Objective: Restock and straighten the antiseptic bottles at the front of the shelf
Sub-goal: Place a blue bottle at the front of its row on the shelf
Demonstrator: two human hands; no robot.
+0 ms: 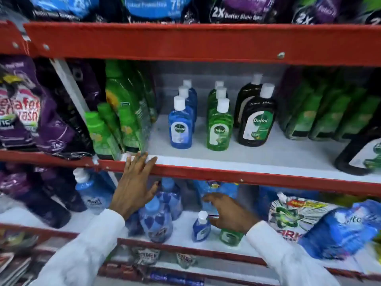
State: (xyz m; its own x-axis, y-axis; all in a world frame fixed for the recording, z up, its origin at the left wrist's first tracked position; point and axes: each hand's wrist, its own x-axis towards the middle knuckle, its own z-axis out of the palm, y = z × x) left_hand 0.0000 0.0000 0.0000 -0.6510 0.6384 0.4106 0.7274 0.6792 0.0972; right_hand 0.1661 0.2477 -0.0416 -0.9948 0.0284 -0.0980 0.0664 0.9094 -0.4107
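Note:
On the middle shelf point(247, 159) stand three short rows of white-capped antiseptic bottles: blue ones point(180, 124), green ones point(219, 129) and dark brown ones point(256, 122). They sit back from the front edge. My left hand point(134, 182) is open, fingers spread, fingertips resting on the shelf's red front lip left of the blue row. My right hand point(226, 213) hovers open on the lower shelf, just right of a small blue bottle point(201, 227) and over a small green bottle point(231, 237). It holds nothing.
Green bottles and pouches point(121, 118) crowd the middle shelf at left, more green packs point(321, 112) at right. Purple detergent bags point(31, 112) hang far left. Blue refill pouches point(158, 219) and detergent packs point(292, 215) fill the lower shelf.

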